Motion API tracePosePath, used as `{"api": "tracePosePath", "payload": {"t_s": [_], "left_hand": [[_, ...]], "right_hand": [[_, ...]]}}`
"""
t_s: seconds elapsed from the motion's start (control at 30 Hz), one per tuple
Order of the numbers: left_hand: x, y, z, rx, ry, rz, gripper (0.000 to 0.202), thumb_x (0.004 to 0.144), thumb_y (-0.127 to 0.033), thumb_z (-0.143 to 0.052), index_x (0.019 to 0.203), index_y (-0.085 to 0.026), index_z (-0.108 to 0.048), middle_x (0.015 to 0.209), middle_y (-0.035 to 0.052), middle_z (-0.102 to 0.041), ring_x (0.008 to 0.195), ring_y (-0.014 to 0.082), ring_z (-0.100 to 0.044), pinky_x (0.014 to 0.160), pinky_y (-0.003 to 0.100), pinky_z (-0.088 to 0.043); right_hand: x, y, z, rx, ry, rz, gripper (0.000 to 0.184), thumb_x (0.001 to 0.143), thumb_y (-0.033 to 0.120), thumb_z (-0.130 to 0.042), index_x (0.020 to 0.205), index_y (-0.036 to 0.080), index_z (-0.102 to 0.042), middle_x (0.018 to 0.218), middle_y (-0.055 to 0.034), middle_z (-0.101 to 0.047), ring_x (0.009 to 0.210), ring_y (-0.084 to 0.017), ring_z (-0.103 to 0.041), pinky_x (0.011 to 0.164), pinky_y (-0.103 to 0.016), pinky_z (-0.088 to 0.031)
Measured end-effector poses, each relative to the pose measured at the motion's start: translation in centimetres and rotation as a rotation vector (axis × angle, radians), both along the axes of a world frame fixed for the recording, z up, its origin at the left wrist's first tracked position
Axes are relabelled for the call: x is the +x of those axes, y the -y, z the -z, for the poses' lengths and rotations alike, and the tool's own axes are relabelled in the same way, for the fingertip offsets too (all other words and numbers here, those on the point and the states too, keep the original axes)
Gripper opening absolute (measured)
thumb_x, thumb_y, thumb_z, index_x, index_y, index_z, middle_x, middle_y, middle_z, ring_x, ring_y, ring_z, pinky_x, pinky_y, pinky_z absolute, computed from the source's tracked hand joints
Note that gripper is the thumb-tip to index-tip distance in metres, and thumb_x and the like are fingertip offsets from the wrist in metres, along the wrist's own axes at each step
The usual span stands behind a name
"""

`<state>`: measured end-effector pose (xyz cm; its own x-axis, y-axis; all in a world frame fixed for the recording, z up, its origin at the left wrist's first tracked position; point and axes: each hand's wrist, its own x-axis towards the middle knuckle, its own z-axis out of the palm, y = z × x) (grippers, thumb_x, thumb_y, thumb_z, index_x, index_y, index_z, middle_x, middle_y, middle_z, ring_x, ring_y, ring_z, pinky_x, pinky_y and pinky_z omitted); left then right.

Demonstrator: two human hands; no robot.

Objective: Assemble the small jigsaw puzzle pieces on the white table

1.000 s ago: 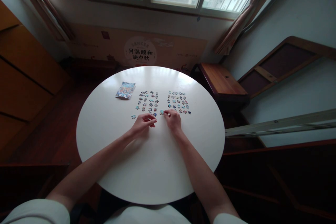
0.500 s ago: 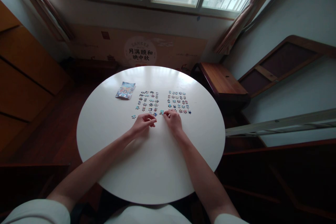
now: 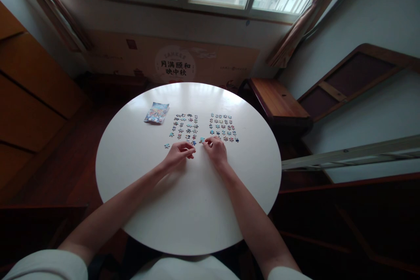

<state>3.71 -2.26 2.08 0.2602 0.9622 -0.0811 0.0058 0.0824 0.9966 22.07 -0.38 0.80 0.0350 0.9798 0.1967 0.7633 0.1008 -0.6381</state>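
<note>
My right hand [image 3: 215, 149] is closed at the fingertips on a light-blue jigsaw puzzle piece [image 3: 202, 140] low over the white round table [image 3: 197, 210]. To its left, my left hand [image 3: 180, 153] rests with curled fingers and the thumb near the index finger. Whatever those fingers hold, if anything, is too small to see. Beyond my hands, several loose puzzle pieces lie in rows in two groups, a left group [image 3: 189, 125] and a right group [image 3: 223, 127]. My hands cover part of the nearest rows. A single piece [image 3: 167, 145] lies just left of my left hand.
A colourful puzzle packet [image 3: 156, 113] lies at the table's far left. Past the table's right edge stands a wooden bench [image 3: 278, 98]. A printed cardboard panel [image 3: 210, 59] leans under the window, and an orange cabinet [image 3: 36, 83] is on the left.
My right hand has shifted very slightly left with the puzzle piece. My left hand and the rows of pieces look the same.
</note>
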Motion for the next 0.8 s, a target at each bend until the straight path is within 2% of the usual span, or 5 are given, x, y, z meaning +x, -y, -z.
{"api": "tracePosePath", "payload": {"t_s": [0.17, 0.8], "left_hand": [[0.07, 0.02, -0.08, 0.003, -0.008, 0.001, 0.031, 0.069, -0.041, -0.076, 0.079, -0.012, -0.067, 0.070, 0.0040, -0.067, 0.060, 0.0125, -0.063, 0.058, 0.023, -0.050], [0.11, 0.22, -0.41, 0.013, -0.041, -0.009, 0.034, 0.069, -0.045, -0.075, 0.079, -0.013, -0.067, 0.072, 0.0049, -0.068, 0.061, 0.0133, -0.064, 0.058, 0.023, -0.051]], "right_hand": [[-0.33, 0.09, 0.03, -0.005, 0.055, 0.031, 0.012, 0.083, 0.030, -0.061, 0.080, 0.020, -0.068, 0.084, -0.0023, -0.061, 0.070, -0.014, -0.058, 0.067, -0.026, -0.042], [0.06, -0.06, -0.11, -0.051, 0.035, -0.020, 0.013, 0.086, 0.023, -0.057, 0.083, 0.021, -0.069, 0.091, -0.0028, -0.065, 0.073, -0.014, -0.058, 0.068, -0.026, -0.040]]}}
